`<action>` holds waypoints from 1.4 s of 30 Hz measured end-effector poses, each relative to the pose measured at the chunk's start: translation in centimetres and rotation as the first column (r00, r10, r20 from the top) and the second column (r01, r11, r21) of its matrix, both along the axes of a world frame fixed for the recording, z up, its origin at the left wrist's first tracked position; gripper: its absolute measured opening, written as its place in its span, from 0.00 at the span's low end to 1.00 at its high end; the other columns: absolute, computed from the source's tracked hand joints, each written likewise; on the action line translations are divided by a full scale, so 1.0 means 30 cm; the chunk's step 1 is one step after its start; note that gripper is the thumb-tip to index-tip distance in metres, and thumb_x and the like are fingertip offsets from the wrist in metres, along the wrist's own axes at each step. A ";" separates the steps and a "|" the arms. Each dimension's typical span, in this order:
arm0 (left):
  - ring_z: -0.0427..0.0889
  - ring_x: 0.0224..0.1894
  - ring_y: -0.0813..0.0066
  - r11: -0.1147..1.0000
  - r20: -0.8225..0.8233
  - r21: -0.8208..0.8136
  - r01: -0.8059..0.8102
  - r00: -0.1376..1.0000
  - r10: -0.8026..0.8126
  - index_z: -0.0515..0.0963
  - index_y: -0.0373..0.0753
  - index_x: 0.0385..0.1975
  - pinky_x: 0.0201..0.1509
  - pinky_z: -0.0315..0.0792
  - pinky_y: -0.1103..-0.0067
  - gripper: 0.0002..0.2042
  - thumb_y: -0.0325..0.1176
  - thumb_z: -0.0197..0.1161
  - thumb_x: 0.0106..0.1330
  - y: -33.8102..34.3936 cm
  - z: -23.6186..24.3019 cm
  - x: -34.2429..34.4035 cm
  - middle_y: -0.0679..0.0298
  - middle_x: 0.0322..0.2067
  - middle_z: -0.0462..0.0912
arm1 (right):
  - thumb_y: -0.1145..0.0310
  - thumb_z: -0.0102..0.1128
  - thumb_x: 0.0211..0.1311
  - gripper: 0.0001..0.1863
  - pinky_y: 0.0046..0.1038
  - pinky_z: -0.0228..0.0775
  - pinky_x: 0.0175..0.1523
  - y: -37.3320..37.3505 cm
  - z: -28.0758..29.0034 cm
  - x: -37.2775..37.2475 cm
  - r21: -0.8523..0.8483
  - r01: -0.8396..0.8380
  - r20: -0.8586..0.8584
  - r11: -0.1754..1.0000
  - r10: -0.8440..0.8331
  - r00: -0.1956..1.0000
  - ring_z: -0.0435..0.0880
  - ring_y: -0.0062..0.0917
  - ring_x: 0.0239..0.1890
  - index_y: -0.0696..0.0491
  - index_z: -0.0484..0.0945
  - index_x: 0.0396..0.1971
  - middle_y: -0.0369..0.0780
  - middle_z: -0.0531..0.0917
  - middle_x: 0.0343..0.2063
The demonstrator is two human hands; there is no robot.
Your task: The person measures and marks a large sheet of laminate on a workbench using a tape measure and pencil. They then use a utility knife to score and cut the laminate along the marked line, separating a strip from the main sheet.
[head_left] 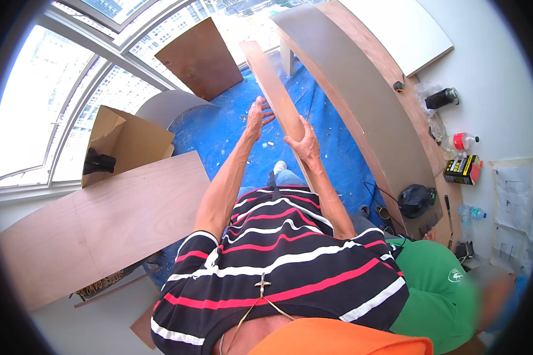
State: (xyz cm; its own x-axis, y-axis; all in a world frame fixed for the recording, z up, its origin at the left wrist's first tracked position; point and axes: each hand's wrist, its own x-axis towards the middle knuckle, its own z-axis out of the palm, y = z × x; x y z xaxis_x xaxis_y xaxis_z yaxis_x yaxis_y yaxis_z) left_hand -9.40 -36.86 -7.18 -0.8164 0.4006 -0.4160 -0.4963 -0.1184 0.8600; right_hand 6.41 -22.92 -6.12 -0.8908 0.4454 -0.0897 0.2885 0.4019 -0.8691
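A long, narrow wooden board (276, 94) stretches from near my body out toward the windows. My right hand (305, 144) is wrapped around its near part, with the thumb on the upper face. To the left of the board, my left hand (257, 118) is raised with its fingers stretched toward the board's edge. It seems to hold nothing, and I cannot tell whether the fingertips touch the wood. The board's near end is hidden behind my right forearm and my striped shirt. A blue tarp (219, 139) covers the floor below.
Right of me runs a long workbench (361, 89) bearing a black bag (416, 200), a box (462, 170) and bottles (463, 141). On the left lie a plywood panel (100, 222) and a cardboard box (130, 139). A brown panel (200, 59) leans by the windows. A person in green (432, 290) is close at right.
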 end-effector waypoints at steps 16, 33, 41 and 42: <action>0.76 0.57 0.53 0.981 0.215 -0.179 0.073 0.976 -0.033 0.63 0.37 0.63 0.58 0.75 0.58 0.28 0.53 0.51 0.73 0.923 -0.444 -0.890 0.49 0.60 0.68 | 0.63 0.77 0.43 0.45 0.41 0.66 0.65 0.618 -0.008 -0.358 0.184 0.302 0.015 0.935 -0.310 0.951 0.74 0.44 0.61 0.49 0.67 0.66 0.50 0.75 0.60; 0.76 0.25 0.76 0.950 0.061 -0.308 -0.049 0.996 0.071 0.68 0.34 0.43 0.24 0.72 0.82 0.12 0.34 0.62 0.69 1.166 -0.745 -1.345 0.60 0.29 0.77 | 0.59 0.76 0.40 0.42 0.42 0.67 0.61 1.107 -0.140 -0.851 0.221 0.337 0.187 0.915 -0.378 0.907 0.77 0.41 0.53 0.43 0.72 0.62 0.45 0.78 0.51; 0.83 0.35 0.61 0.723 -0.056 -0.663 -0.195 0.976 0.212 0.69 0.26 0.48 0.35 0.83 0.70 0.19 0.32 0.65 0.65 1.187 -0.706 -1.358 0.50 0.40 0.81 | 0.58 0.76 0.39 0.43 0.42 0.68 0.59 1.235 -0.271 -0.868 0.218 0.324 0.136 0.921 -0.357 0.924 0.78 0.40 0.52 0.41 0.72 0.63 0.45 0.77 0.50; 0.83 0.36 0.61 0.733 -0.014 -0.656 -0.180 0.974 0.226 0.69 0.26 0.48 0.36 0.82 0.70 0.19 0.33 0.65 0.65 1.187 -0.700 -1.366 0.50 0.41 0.81 | 0.58 0.76 0.38 0.43 0.42 0.68 0.59 1.267 -0.292 -0.866 0.222 0.303 0.127 0.927 -0.335 0.934 0.78 0.40 0.52 0.40 0.71 0.63 0.45 0.77 0.50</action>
